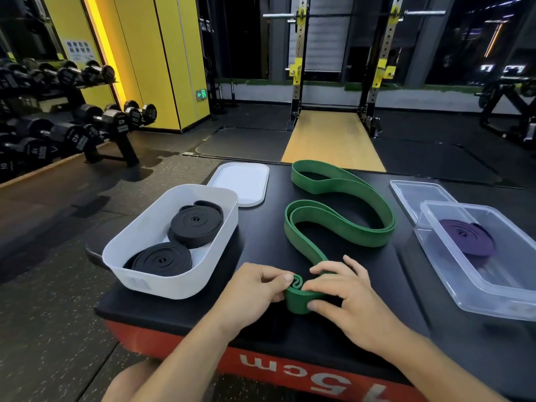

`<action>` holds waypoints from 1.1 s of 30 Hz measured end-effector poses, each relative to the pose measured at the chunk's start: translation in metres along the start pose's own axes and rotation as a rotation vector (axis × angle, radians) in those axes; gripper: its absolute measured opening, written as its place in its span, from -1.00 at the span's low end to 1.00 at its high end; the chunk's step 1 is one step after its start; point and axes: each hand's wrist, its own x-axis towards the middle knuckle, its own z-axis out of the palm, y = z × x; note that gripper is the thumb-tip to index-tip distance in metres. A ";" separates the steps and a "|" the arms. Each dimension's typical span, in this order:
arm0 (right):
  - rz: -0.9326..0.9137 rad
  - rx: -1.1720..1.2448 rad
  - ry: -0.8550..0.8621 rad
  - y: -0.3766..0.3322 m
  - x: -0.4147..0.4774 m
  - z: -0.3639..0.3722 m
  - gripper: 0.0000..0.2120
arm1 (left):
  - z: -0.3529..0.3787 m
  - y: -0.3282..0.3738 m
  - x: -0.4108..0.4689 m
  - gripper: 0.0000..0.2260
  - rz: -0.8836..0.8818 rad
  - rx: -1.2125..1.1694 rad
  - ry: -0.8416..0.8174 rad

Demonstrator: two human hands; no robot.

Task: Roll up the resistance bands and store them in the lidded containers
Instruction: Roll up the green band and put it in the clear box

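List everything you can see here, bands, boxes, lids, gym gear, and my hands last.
platform: one, black top, red side, foreground
white container: one, white, platform left, open
white lid: one, white, behind the white container
clear container: one, transparent, platform right, open
clear lid: one, transparent, behind the clear container
green band: one, green, snaking across the platform, near end rolled
black bands: two, black, coiled in the white container
purple band: one, purple, coiled in the clear container
dumbbells: several, black, rack at far left
squat rack: one, black and yellow, background
hands: two, left hand and right hand gripping the green band's rolled end
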 end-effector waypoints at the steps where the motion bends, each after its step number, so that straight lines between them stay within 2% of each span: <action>1: -0.008 -0.033 0.014 -0.002 0.000 0.002 -0.75 | 0.000 -0.001 -0.001 -0.82 0.008 0.027 0.006; 4: -0.030 -0.133 0.014 -0.008 0.001 0.005 -0.70 | 0.000 -0.006 -0.005 -0.81 0.046 0.113 0.031; 8: -0.044 -0.214 -0.017 -0.014 -0.004 0.004 -0.61 | 0.004 -0.003 -0.012 -0.82 0.103 0.079 0.038; 13: 0.015 -0.140 -0.001 -0.017 -0.005 0.003 -0.66 | 0.005 -0.002 -0.012 -0.89 0.141 0.075 0.030; 17: 0.041 0.001 -0.033 -0.014 0.000 -0.003 -0.58 | 0.005 -0.003 -0.006 -0.89 0.090 0.113 0.072; 21: -0.062 -0.114 -0.074 -0.005 0.004 -0.008 -0.65 | 0.005 -0.005 -0.002 -0.87 0.075 0.204 0.080; 24: -0.104 -0.227 0.013 0.004 0.013 -0.013 -0.70 | 0.003 -0.002 -0.001 -0.88 0.081 0.235 0.056; 29: -0.173 -0.329 -0.021 0.012 0.018 -0.015 -0.78 | 0.006 -0.003 -0.009 -0.84 0.163 0.288 0.078; 32: -0.154 -0.310 -0.012 0.013 0.012 -0.009 -0.80 | 0.013 -0.004 -0.018 -0.90 0.253 0.332 0.129; 33: -0.140 -0.308 -0.003 0.014 0.010 -0.007 -0.80 | 0.014 -0.004 -0.019 -0.85 0.273 0.376 0.119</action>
